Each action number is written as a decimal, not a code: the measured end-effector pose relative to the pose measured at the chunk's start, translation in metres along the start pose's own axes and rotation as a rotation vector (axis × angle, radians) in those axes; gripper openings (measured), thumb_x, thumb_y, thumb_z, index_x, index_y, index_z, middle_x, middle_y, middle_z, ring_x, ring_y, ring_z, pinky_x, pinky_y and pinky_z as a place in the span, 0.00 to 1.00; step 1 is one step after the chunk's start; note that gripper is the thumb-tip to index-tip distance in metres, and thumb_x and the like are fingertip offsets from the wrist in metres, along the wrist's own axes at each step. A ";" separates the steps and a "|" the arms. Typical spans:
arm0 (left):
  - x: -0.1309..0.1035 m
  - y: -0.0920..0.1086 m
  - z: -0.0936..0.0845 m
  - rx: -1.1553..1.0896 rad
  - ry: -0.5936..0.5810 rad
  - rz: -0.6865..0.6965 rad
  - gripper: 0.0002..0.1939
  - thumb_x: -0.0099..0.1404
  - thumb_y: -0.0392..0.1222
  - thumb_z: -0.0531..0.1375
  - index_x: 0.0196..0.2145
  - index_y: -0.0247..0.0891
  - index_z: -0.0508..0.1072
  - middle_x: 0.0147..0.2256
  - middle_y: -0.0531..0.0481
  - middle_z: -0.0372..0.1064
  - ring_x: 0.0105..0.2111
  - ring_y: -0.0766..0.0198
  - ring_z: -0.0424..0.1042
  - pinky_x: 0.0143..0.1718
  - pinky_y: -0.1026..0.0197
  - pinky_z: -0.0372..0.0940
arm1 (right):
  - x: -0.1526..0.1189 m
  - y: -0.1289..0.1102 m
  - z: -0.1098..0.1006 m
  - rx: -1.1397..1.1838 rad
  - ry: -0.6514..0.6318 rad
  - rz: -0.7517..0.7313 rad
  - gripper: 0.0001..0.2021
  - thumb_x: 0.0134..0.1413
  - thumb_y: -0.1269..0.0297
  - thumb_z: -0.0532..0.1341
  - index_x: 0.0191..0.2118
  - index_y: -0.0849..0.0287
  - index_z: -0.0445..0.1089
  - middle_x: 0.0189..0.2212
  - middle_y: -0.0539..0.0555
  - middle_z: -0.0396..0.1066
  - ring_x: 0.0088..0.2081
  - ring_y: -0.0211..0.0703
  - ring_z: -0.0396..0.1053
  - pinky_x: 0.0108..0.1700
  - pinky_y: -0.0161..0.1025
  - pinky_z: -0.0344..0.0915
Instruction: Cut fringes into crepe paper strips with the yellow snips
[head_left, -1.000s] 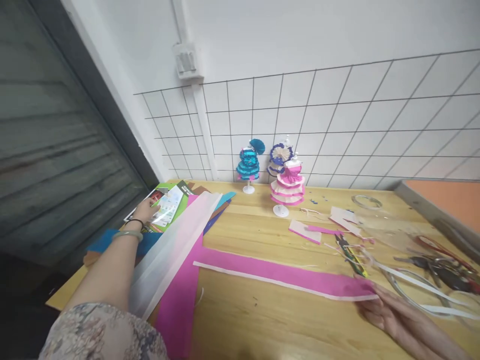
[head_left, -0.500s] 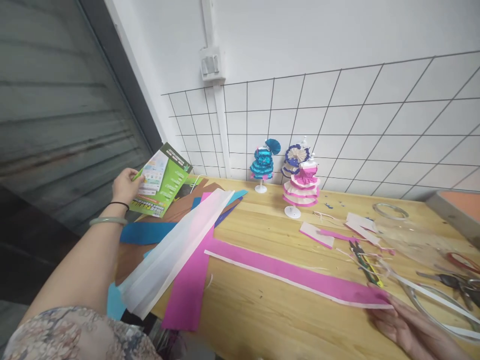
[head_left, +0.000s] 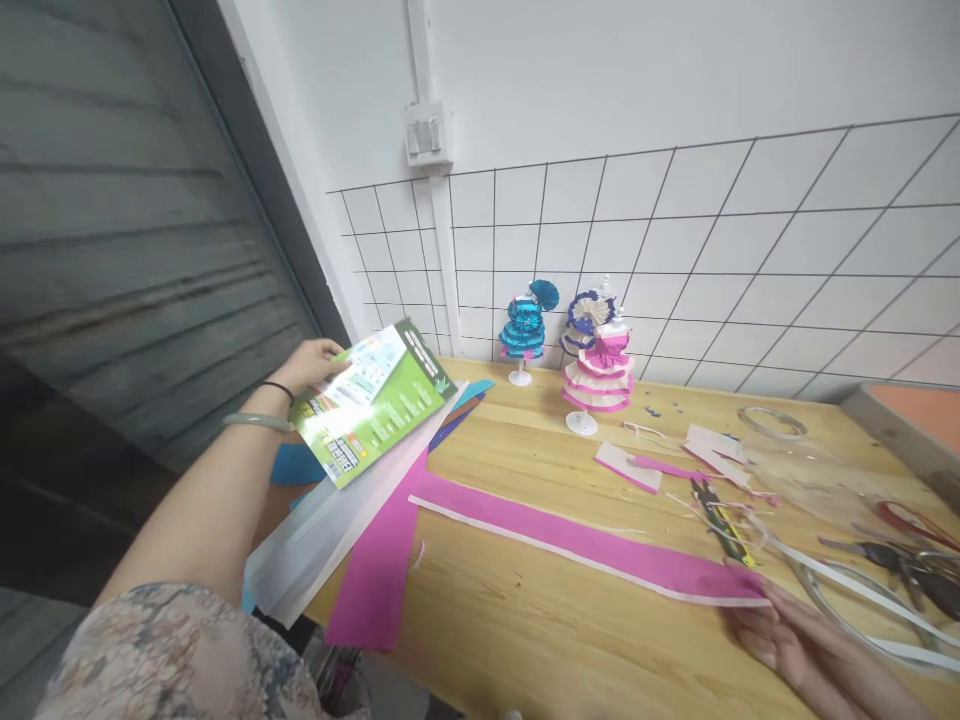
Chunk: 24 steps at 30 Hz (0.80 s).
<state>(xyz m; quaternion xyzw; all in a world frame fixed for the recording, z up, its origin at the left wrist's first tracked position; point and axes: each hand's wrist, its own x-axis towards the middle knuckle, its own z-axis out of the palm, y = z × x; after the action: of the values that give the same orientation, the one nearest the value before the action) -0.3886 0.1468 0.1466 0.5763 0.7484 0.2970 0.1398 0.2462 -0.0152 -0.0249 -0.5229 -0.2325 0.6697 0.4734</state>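
My left hand (head_left: 313, 366) grips a green printed booklet (head_left: 382, 415) by its upper left edge, holding it tilted above a pile of crepe paper. A white paper strip (head_left: 322, 560) lies slantwise under it, partly covered, across a wide magenta strip (head_left: 375, 585). My right hand (head_left: 780, 630) is closed on the right end of a long magenta paper strip (head_left: 577, 540) with a white lower edge. That strip stretches across the table, its left end over the wide magenta one. Utility cutters or pliers (head_left: 721, 525) with green and yellow handles lie just beyond my right hand.
Three small dress stands, one blue (head_left: 523, 330), one purple and white (head_left: 587, 315), one pink (head_left: 598, 375), stand by the wall grid. Paper scraps (head_left: 630, 465), a wire coil (head_left: 772, 422), scissors (head_left: 915, 575) and white ribbon (head_left: 847, 580) lie at the right. A box (head_left: 915, 430) stands at the right edge.
My left hand has carried the booklet rightward and slightly down, from the left of the pile to over the white strip. My right hand still holds the magenta strip's end.
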 end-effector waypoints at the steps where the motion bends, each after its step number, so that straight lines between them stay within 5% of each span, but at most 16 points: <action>1: -0.001 -0.006 0.015 0.090 -0.048 -0.040 0.17 0.50 0.47 0.62 0.35 0.34 0.69 0.27 0.51 0.71 0.23 0.67 0.68 0.23 0.66 0.62 | 0.001 0.000 -0.001 0.058 -0.053 0.039 0.05 0.42 0.61 0.64 0.23 0.54 0.69 0.23 0.55 0.57 0.25 0.42 0.61 0.29 0.47 0.66; 5: -0.003 -0.027 0.055 0.218 -0.041 -0.077 0.12 0.48 0.43 0.62 0.30 0.34 0.70 0.28 0.48 0.71 0.30 0.60 0.70 0.30 0.63 0.64 | 0.005 0.003 -0.008 0.215 -0.149 0.128 0.05 0.44 0.63 0.64 0.24 0.55 0.68 0.23 0.53 0.57 0.25 0.40 0.59 0.29 0.44 0.64; 9: -0.012 -0.024 0.076 0.299 -0.006 -0.047 0.21 0.52 0.46 0.59 0.42 0.32 0.69 0.43 0.37 0.69 0.45 0.50 0.67 0.44 0.54 0.60 | 0.006 0.004 -0.010 0.195 -0.160 0.127 0.07 0.40 0.63 0.66 0.26 0.57 0.67 0.23 0.51 0.60 0.26 0.39 0.60 0.30 0.42 0.64; 15: -0.079 0.009 0.163 0.404 -0.132 0.183 0.36 0.53 0.61 0.55 0.56 0.43 0.59 0.57 0.40 0.55 0.59 0.43 0.47 0.56 0.42 0.43 | 0.002 0.001 -0.006 0.152 -0.129 0.071 0.10 0.40 0.65 0.67 0.33 0.56 0.69 0.27 0.51 0.67 0.29 0.40 0.64 0.34 0.42 0.66; 18: -0.109 0.010 0.199 0.530 -0.183 0.227 0.33 0.59 0.61 0.47 0.59 0.46 0.53 0.62 0.40 0.44 0.61 0.40 0.40 0.55 0.35 0.37 | 0.000 0.000 -0.004 0.148 -0.123 0.069 0.13 0.40 0.66 0.67 0.36 0.56 0.70 0.31 0.53 0.69 0.31 0.41 0.65 0.35 0.42 0.67; 24: -0.106 -0.002 0.200 0.597 -0.211 0.207 0.26 0.65 0.48 0.40 0.60 0.48 0.51 0.62 0.45 0.43 0.61 0.44 0.41 0.55 0.36 0.40 | -0.002 -0.002 -0.002 0.174 -0.177 0.048 0.13 0.42 0.67 0.66 0.39 0.56 0.71 0.27 0.52 0.68 0.30 0.40 0.65 0.33 0.40 0.67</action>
<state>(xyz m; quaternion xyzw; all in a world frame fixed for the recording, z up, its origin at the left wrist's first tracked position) -0.2482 0.1032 -0.0257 0.6923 0.7214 0.0160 0.0104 0.2485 -0.0163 -0.0232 -0.4241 -0.2019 0.7420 0.4783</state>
